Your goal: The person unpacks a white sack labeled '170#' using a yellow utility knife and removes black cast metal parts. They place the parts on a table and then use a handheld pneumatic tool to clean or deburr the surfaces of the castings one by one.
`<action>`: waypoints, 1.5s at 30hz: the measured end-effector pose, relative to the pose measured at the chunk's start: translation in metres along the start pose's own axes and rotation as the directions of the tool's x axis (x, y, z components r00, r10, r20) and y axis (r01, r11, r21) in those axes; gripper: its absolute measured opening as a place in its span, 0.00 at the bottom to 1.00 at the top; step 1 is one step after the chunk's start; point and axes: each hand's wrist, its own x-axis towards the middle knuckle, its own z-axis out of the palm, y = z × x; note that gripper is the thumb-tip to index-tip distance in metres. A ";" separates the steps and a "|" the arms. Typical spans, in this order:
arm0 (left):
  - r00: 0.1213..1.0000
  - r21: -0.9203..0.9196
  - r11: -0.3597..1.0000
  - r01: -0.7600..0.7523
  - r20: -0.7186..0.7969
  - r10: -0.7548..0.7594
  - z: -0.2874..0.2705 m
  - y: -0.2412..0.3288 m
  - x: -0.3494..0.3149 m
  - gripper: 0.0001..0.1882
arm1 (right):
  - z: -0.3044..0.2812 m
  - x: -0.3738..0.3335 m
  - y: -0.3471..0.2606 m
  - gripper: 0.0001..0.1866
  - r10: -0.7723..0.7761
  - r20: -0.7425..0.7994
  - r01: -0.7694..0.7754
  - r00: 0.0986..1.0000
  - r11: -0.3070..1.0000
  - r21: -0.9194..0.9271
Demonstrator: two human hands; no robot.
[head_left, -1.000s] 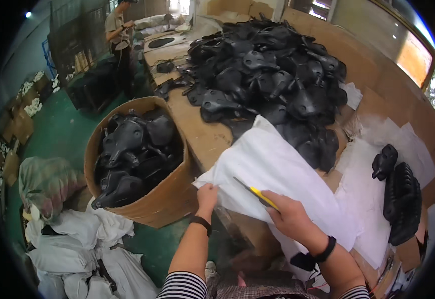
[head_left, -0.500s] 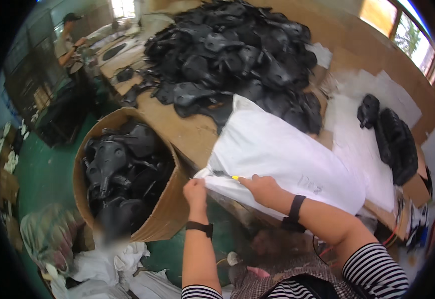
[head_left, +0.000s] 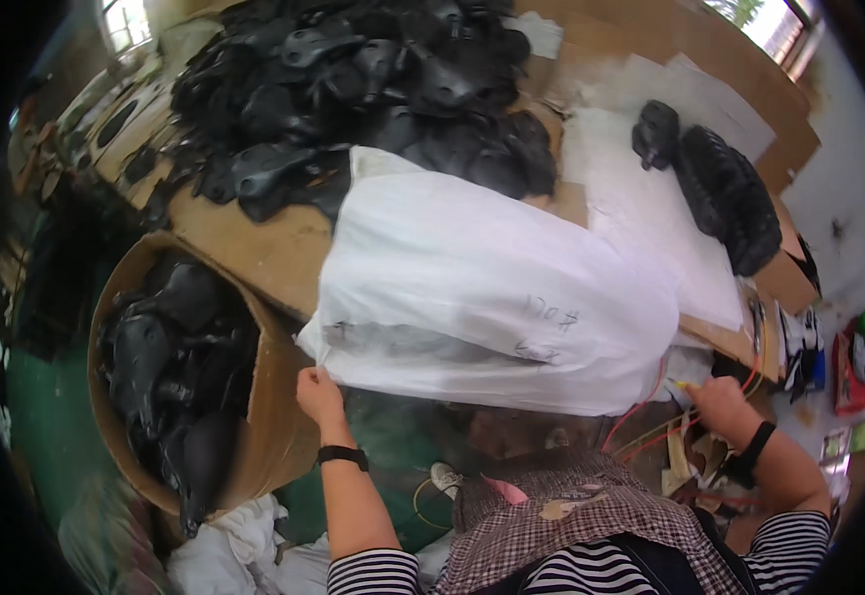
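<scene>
A full white sack (head_left: 432,238) with dark handwriting lies across the table's near edge. My left hand (head_left: 321,395) is closed on its lower left corner, pinching the fabric. Close to that corner, a small dark mark or slit shows in the cloth. Beyond the sack's right end, my right hand (head_left: 722,409) is closed around a small yellow-handled tool (head_left: 683,385). The tool has a thin pale tip, but its exact kind is too small to tell. That hand is apart from the sack.
Black moulded parts (head_left: 353,79) are heaped on the cardboard-covered table (head_left: 244,243). A round cardboard bin (head_left: 289,436) at left holds more. Stacked black parts (head_left: 725,193) sit at right beside white sheets (head_left: 641,208). Red cords (head_left: 641,407) hang near my right hand. Another person stands far left.
My right hand has moved right with the yellow-handled tool, away from the sack's left end. My left hand keeps hold of the corner. The view has turned rightward and the sack lies nearer.
</scene>
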 end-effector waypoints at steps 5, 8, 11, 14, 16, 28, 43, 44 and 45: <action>0.754 -0.079 0.773 -0.629 0.180 0.632 0.046 0.088 -0.085 0.19 | -0.003 -0.052 0.024 0.18 0.226 -0.215 -0.168 0.950 0.952 0.256; 0.365 0.020 0.528 -0.849 0.745 0.559 0.092 0.107 -0.172 0.28 | -0.042 -0.004 -0.022 0.21 0.175 -0.402 0.090 0.899 0.825 0.559; 0.177 -0.111 0.542 -0.833 0.875 0.451 0.118 0.094 -0.230 0.15 | -0.039 0.056 -0.082 0.21 -0.056 -0.411 0.252 0.910 0.862 0.440; 0.150 -0.185 0.445 -0.876 0.773 0.617 0.096 0.105 -0.254 0.10 | -0.015 0.093 -0.100 0.22 -0.200 -0.432 0.387 0.880 0.829 0.404; 0.165 -0.232 0.449 -0.863 0.711 0.684 0.085 0.104 -0.245 0.08 | 0.008 0.099 -0.089 0.22 -0.261 -0.415 0.427 0.872 0.820 0.381; 0.223 -0.126 0.442 -0.888 0.723 0.654 0.053 0.054 -0.270 0.08 | 0.117 -0.051 0.103 0.18 0.021 -0.008 -0.019 1.000 0.981 0.195; 0.066 -0.159 0.299 -0.941 0.780 0.623 0.109 0.092 -0.365 0.03 | 0.199 0.042 0.083 0.18 -0.226 -0.348 0.379 0.910 0.796 0.472; 0.074 -0.154 0.304 -0.940 0.778 0.624 0.112 0.085 -0.368 0.03 | 0.212 0.037 0.095 0.18 -0.226 -0.327 0.365 0.918 0.805 0.469; 0.097 -0.145 0.335 -0.931 0.786 0.610 0.113 0.082 -0.369 0.04 | 0.219 0.038 0.102 0.19 -0.225 -0.317 0.357 0.921 0.811 0.464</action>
